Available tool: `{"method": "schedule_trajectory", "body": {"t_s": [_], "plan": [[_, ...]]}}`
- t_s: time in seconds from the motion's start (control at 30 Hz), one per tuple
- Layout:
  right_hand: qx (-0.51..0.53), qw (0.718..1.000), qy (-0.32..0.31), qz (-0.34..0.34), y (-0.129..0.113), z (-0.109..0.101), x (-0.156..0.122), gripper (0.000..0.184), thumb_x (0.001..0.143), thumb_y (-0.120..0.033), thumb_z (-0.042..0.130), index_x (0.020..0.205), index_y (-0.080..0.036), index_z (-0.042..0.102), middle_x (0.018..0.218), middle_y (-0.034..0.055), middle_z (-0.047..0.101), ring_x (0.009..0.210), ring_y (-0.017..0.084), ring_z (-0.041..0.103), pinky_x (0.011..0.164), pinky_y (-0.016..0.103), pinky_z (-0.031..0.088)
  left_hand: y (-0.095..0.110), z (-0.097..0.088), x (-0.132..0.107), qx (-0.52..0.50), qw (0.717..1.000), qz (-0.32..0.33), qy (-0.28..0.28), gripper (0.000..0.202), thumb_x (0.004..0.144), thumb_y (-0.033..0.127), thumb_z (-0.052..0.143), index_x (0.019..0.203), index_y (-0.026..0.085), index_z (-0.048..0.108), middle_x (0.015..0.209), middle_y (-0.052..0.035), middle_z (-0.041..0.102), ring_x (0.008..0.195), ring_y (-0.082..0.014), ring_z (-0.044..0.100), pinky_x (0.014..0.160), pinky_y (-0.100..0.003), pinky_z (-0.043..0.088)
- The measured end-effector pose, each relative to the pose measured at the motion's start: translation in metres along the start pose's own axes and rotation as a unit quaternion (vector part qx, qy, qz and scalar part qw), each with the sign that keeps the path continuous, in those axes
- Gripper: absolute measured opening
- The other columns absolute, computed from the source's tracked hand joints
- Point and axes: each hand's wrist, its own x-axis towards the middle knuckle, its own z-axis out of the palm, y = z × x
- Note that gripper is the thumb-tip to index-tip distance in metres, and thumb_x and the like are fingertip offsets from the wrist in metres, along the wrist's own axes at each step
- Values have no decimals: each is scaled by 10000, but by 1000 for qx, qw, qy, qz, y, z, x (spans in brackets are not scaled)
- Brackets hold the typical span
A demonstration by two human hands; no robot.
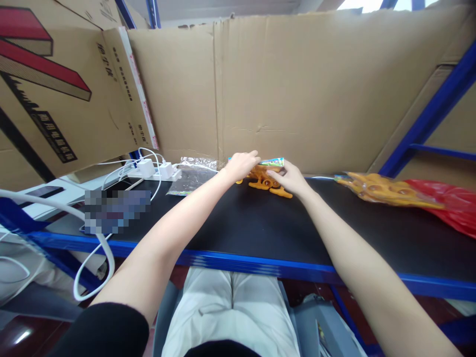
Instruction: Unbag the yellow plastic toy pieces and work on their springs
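Orange plastic toy pieces (265, 183) with round parts are at the back of the black shelf, held between my two hands. A strip of colourful printed card (275, 162) shows just behind their top edge. My left hand (241, 166) is closed over the left end, its fingers bent and partly hiding the pieces. At the right end, my right hand (292, 179) grips the toy with the thumb in front and the other fingers mostly hidden behind. A flat clear plastic bag (191, 176) lies left of my left hand.
Bagged orange toy pieces (386, 191) and a red plastic bag (449, 203) lie on the right. A white power strip (173, 173) with chargers and cables sits on the left, near a blurred item (117, 210). Cardboard (297, 89) walls the back; a blue edge (253, 263) runs along the front.
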Motion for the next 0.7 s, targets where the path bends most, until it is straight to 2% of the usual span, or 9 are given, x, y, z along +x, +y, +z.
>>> {"method": "schedule_trajectory", "body": {"t_s": [0.1, 0.2, 0.3, 0.4, 0.5, 0.6, 0.67, 0.7], "plan": [[-78, 996, -2, -34, 0, -1, -2, 169, 735, -299, 650, 866, -198, 686, 798, 38, 660, 772, 185, 583, 749, 321, 464, -4, 1, -1, 3, 1000, -2, 25, 217, 920, 160, 449, 983, 160, 657, 1051, -93, 593, 961, -193, 589, 714, -278, 443], [-155, 985, 37, -66, 8, -3, -1, 199, 790, -334, 600, 874, -186, 703, 776, 47, 658, 734, 181, 570, 743, 324, 451, -11, 4, -7, -13, 998, -57, 30, 217, 905, 294, 520, 1019, 174, 660, 1093, -92, 592, 970, -204, 590, 723, -282, 451], [-183, 979, 42, -84, 14, -6, 2, 264, 837, -375, 542, 884, -177, 711, 802, 59, 670, 697, 173, 576, 709, 321, 457, -16, 6, -12, -39, 989, -140, -19, 311, 875, 420, 552, 1026, 179, 678, 1080, -99, 617, 940, -216, 619, 751, -295, 456], [-184, 978, 47, -85, 14, -7, 4, 254, 835, -354, 540, 817, -171, 714, 839, 81, 681, 717, 187, 610, 726, 337, 474, -16, 8, -12, -68, 975, -199, -76, 332, 879, 427, 536, 999, 166, 703, 1014, -129, 663, 949, -251, 636, 777, -321, 459], [-116, 989, 75, -59, 9, -7, 6, 211, 804, -339, 590, 772, -168, 710, 782, 82, 683, 752, 215, 649, 747, 357, 501, -9, 10, -8, -109, 964, -231, -66, 280, 892, 348, 513, 984, 174, 713, 981, -136, 692, 963, -258, 644, 791, -325, 457], [9, 995, 89, 42, 4, -6, 8, 249, 783, -400, 634, 728, -164, 689, 476, 14, 556, 558, 208, 628, 588, 343, 530, -1, 15, -4, -174, 949, -261, 20, 267, 900, 292, 474, 913, 181, 717, 932, -121, 706, 939, -250, 655, 785, -317, 458], [102, 985, 98, 101, 1, -5, 10, 261, 775, -413, 657, 712, -160, 663, 397, -25, 480, 445, 186, 586, 490, 321, 522, 4, 22, -2, -263, 923, -271, 69, 259, 902, 275, 467, 875, 181, 707, 844, -95, 710, 840, -221, 672, 747, -291, 467], [149, 976, 105, 116, -1, -5, 11, 246, 773, -396, 671, 710, -159, 647, 415, -27, 496, 436, 177, 589, 482, 314, 529, 6, 27, -1, -323, 903, -272, 83, 254, 907, 272, 463, 875, 182, 698, 788, -74, 706, 758, -193, 674, 714, -269, 470]]}}
